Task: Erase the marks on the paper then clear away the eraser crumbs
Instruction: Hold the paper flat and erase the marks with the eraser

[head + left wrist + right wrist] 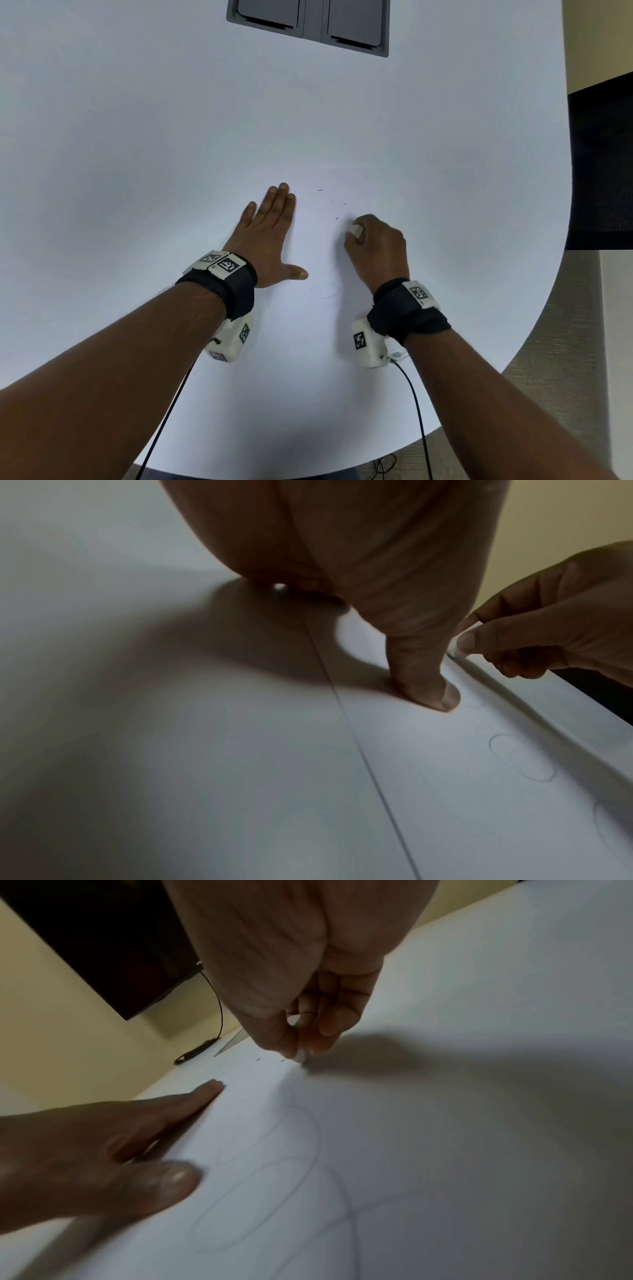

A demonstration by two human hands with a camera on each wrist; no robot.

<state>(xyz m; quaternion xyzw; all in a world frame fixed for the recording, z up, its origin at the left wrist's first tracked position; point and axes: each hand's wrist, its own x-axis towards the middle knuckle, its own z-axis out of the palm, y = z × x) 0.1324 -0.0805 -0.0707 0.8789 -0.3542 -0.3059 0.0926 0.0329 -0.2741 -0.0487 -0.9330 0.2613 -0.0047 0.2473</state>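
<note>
A white sheet of paper (308, 260) lies on the white table (137, 137), hard to tell from it. Faint pencil loops (324, 291) (520, 758) (274, 1164) show on it. My left hand (270, 233) lies flat with straight fingers on the paper's left part, thumb (428, 680) spread toward the loops. My right hand (373, 246) pinches a small white eraser (355, 230) (302, 1053) and holds its tip down on the paper. Several dark eraser crumbs (337, 205) (270, 1060) lie just beyond the eraser.
A grey hatch panel (308, 24) is set into the table at the far edge. The table's rounded edge runs along the right, with a dark chair (603, 164) beyond it. Black cables (418, 411) trail from both wrist cameras off the near edge.
</note>
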